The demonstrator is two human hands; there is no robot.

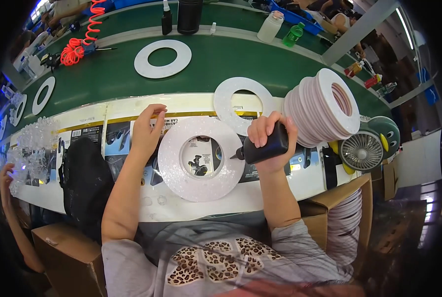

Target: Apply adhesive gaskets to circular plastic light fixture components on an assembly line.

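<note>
Black bottle (266, 147) is clamped in the right fingers (262, 131); just left of them, under its nozzle (239, 153), lies a white ring (201, 189). The left fingers (151, 112) are apart, near the ring.

Shirt (221, 281), at 6 o'clock: light grey, creased cloth. Chest print (226, 261): large figures, tan with dark leopard spots, pale outlines. Left sleeve (127, 265), at 7 o'clock, and right sleeve (300, 247), at 5 o'clock: short, plain grey. Left hand (146, 129) and right hand (276, 141): bare.
</note>
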